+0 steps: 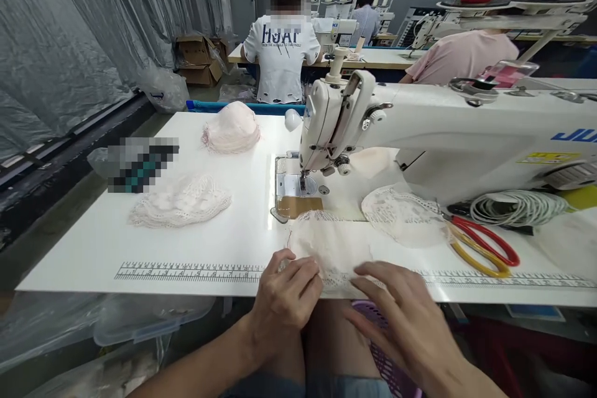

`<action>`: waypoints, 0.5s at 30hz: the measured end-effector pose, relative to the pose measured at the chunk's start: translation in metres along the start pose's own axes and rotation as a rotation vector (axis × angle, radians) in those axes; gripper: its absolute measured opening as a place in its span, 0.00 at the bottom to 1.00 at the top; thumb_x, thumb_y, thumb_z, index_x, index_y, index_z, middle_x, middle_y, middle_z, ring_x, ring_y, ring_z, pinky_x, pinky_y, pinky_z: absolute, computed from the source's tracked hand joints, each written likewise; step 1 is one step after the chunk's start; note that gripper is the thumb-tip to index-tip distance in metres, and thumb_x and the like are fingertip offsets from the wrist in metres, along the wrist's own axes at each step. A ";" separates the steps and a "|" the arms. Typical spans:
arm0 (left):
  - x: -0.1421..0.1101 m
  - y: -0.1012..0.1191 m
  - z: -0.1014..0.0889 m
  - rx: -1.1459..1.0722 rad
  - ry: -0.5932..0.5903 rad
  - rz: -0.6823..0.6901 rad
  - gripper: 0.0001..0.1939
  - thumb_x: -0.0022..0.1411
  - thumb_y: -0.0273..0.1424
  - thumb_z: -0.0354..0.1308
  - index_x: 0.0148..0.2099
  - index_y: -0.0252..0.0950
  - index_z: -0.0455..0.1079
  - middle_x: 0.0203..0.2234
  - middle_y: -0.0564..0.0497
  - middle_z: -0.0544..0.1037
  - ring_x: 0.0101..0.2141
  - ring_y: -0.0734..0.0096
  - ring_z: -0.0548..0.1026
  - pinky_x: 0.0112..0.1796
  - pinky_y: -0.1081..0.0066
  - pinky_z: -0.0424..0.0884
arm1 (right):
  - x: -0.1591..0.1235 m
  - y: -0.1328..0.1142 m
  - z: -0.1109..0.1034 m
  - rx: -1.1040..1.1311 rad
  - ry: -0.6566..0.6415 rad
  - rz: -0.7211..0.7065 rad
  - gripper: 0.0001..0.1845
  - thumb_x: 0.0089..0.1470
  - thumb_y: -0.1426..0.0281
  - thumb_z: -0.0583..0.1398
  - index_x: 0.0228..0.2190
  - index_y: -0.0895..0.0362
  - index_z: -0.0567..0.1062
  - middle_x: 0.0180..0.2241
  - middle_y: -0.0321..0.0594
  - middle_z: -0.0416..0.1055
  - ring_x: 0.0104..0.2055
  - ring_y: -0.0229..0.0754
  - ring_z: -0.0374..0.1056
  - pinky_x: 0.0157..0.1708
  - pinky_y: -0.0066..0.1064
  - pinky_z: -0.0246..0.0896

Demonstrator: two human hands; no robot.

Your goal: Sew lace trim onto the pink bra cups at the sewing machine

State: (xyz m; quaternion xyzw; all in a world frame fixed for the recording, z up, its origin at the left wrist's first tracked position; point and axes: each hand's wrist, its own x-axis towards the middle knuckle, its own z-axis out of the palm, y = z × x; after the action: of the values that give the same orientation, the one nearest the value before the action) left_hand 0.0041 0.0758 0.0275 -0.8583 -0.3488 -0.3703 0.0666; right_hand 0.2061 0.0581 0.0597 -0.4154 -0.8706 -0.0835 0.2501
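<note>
A thin white lace piece (333, 245) lies on the table in front of the sewing machine (321, 124). At its near left edge, my left hand (291, 289) has its fingers curled together and pinches the lace. My right hand (398, 308) hovers at the near right edge of that piece, fingers spread and slightly blurred, holding nothing. To the right rests another white lace piece (403, 214), partly under the handles of scissors (485, 245) in red and yellow. The machine's needle and presser foot stand beyond the lace, over the metal plate (291, 185).
On the left lie a stack of white lace pieces (181, 202) and a pile of pale pink cups (233, 127). A printed ruler (186, 272) runs along the front edge. A coiled grey cord (517, 206) sits by the machine. Other people (282, 59) sit at machines beyond.
</note>
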 end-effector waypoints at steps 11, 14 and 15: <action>0.005 0.003 -0.002 0.006 -0.079 -0.093 0.10 0.63 0.19 0.47 0.35 0.33 0.69 0.29 0.53 0.75 0.34 0.73 0.73 0.40 0.66 0.61 | 0.003 -0.006 0.033 0.209 0.032 0.009 0.12 0.58 0.79 0.50 0.40 0.59 0.71 0.36 0.44 0.72 0.40 0.43 0.65 0.38 0.36 0.57; 0.005 0.003 -0.003 0.037 -0.084 -0.100 0.11 0.62 0.18 0.48 0.34 0.34 0.69 0.28 0.54 0.74 0.33 0.74 0.72 0.41 0.66 0.61 | 0.000 -0.005 0.027 0.308 0.044 0.047 0.10 0.56 0.78 0.55 0.41 0.59 0.70 0.37 0.44 0.71 0.42 0.44 0.65 0.40 0.37 0.60; 0.005 0.003 -0.003 0.041 -0.081 -0.099 0.11 0.62 0.17 0.48 0.33 0.34 0.69 0.28 0.54 0.74 0.33 0.74 0.72 0.40 0.66 0.61 | -0.002 -0.004 0.021 0.349 0.053 0.059 0.10 0.55 0.78 0.56 0.41 0.59 0.69 0.37 0.44 0.71 0.42 0.45 0.66 0.40 0.37 0.61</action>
State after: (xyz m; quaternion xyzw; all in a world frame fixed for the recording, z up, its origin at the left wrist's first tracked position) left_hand 0.0069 0.0754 0.0337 -0.8527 -0.4009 -0.3309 0.0515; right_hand 0.1960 0.0613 0.0407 -0.3887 -0.8524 0.0650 0.3436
